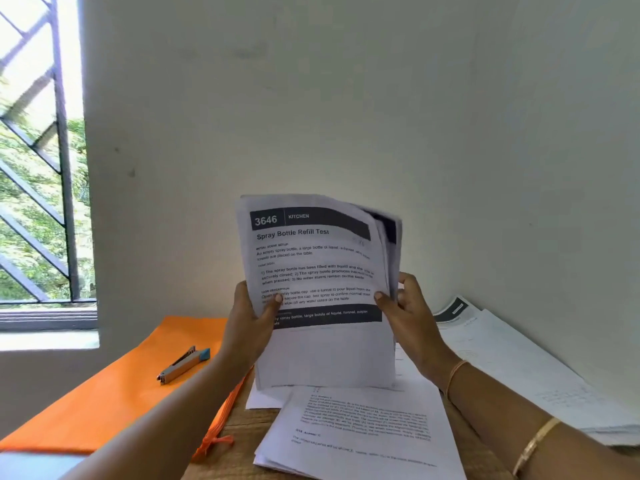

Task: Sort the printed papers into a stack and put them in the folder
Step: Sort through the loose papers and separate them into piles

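Observation:
I hold a bundle of printed papers (322,292) upright above the table; its front sheet is headed "3646 Kitchen, Spray Bottle Refill Test". My left hand (251,323) grips the bundle's left edge, thumb on the front page. My right hand (408,313) grips the right edge, where the top corners of the back sheets fan out. The bundle's bottom edge rests on loose printed sheets (360,431) lying flat on the table. An orange zip folder (114,389) lies flat at the left, beside the papers.
A grey stapler with a blue end (183,365) lies on the orange folder. Another pile of printed sheets (519,368) lies at the right against the wall. A barred window (41,161) is at the left. Bare wooden tabletop (242,427) shows between folder and papers.

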